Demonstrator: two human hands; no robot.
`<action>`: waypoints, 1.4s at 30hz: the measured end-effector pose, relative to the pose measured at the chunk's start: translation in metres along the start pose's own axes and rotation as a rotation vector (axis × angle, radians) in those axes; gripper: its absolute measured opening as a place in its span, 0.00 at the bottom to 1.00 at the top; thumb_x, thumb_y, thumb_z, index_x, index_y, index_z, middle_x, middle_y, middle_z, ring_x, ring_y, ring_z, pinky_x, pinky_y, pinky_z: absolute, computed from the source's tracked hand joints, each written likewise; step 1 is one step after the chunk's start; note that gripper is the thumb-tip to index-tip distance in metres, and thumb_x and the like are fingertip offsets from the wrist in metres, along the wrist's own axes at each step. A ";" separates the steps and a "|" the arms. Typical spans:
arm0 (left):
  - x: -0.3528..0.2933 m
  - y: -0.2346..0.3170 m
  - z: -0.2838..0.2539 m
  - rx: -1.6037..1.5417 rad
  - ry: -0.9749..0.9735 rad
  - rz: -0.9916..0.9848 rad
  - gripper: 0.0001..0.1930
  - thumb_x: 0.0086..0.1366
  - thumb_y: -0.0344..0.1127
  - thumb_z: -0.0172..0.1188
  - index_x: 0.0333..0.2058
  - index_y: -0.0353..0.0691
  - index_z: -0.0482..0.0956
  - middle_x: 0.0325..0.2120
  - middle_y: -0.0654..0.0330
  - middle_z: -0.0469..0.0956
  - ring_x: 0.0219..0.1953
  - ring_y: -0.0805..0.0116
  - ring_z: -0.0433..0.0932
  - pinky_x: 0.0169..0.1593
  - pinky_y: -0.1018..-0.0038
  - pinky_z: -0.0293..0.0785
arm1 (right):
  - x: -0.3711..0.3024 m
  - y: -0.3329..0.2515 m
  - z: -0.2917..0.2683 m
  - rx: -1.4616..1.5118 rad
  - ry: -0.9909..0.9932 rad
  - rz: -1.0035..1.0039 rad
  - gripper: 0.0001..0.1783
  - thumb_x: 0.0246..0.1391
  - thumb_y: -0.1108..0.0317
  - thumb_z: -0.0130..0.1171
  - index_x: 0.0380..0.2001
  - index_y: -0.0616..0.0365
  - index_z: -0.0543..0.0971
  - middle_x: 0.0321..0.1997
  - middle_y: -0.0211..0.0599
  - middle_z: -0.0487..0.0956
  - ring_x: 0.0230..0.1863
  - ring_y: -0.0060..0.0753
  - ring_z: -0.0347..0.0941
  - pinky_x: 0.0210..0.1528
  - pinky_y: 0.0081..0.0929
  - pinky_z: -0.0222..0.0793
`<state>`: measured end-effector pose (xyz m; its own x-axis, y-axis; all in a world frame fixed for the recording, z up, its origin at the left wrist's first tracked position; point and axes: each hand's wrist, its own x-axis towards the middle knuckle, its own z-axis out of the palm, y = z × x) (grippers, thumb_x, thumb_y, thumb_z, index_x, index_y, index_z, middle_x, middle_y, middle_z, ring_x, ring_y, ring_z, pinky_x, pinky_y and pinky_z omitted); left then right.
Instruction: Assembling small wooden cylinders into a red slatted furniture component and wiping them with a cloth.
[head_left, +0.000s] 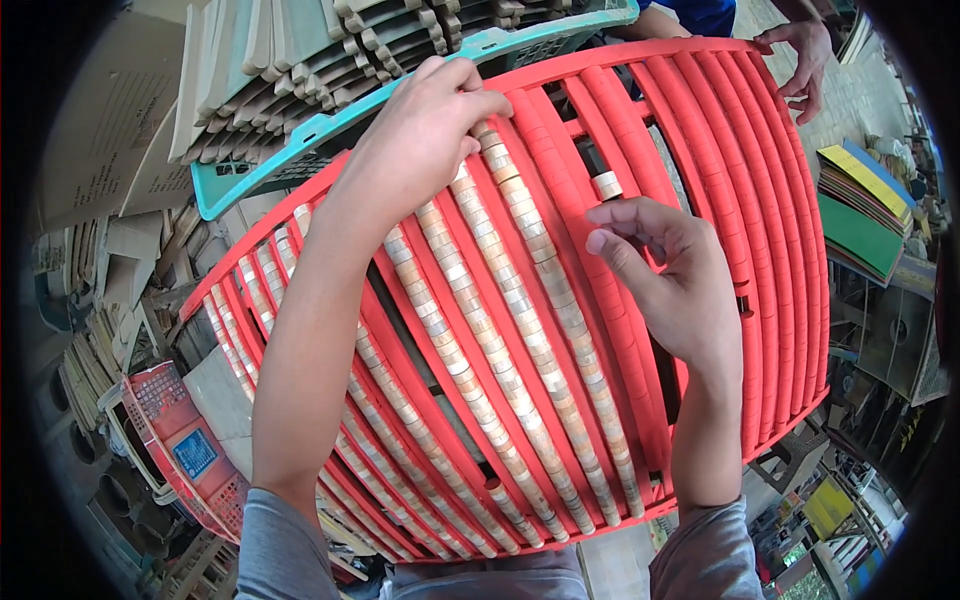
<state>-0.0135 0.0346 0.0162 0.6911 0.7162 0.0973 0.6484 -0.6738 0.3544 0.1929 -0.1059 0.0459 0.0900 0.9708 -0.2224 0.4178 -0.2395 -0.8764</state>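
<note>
A large red slatted rack [450,415] lies tilted in front of me. Rows of short bare-wood cylinders [480,345] fill the channels on its left and middle, while rows of red cylinders [715,160] line its right side. My left hand [440,125] is curled at the far edge, at the top end of a bare-wood row; what its fingertips hold, if anything, is hidden. Over the middle of the rack hovers my right hand [670,270], thumb and forefinger bent with a small gap between them. Just beyond its fingertips sits a single pale wooden cylinder [607,185] in a dark channel.
Behind the rack, a teal crate [300,135] holds stacked notched wooden slats [330,60]. Another person's hand [803,60] rests at the far right corner. A red basket [185,440] stands at left, boards and coloured panels [865,210] at right.
</note>
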 end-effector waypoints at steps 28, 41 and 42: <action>-0.197 0.076 -0.006 -0.713 0.510 -0.731 0.06 0.60 0.24 0.64 0.37 0.35 0.82 0.22 0.63 0.75 0.21 0.78 0.66 0.27 0.79 0.63 | 0.121 -0.049 0.088 -0.858 0.067 -0.180 0.11 0.47 0.61 0.71 0.29 0.58 0.86 0.28 0.48 0.83 0.30 0.45 0.82 0.37 0.39 0.76; -0.231 0.076 -0.011 -0.778 0.535 -0.797 0.06 0.60 0.23 0.64 0.37 0.34 0.82 0.24 0.62 0.76 0.23 0.78 0.69 0.28 0.79 0.64 | 0.129 -0.051 0.085 -0.815 0.037 -0.207 0.09 0.42 0.67 0.70 0.24 0.61 0.84 0.22 0.45 0.82 0.26 0.42 0.81 0.33 0.33 0.78; -0.233 0.077 -0.010 -0.781 0.542 -0.800 0.06 0.60 0.23 0.64 0.37 0.34 0.82 0.24 0.62 0.77 0.23 0.78 0.69 0.28 0.79 0.64 | 0.129 -0.052 0.084 -0.781 0.004 -0.198 0.09 0.41 0.66 0.70 0.23 0.61 0.84 0.20 0.44 0.82 0.23 0.39 0.81 0.32 0.32 0.78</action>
<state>-0.1276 -0.1821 0.0298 -0.1519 0.9838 -0.0956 0.3348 0.1422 0.9315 0.1070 0.0307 0.0275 -0.0497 0.9946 -0.0911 0.9376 0.0150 -0.3474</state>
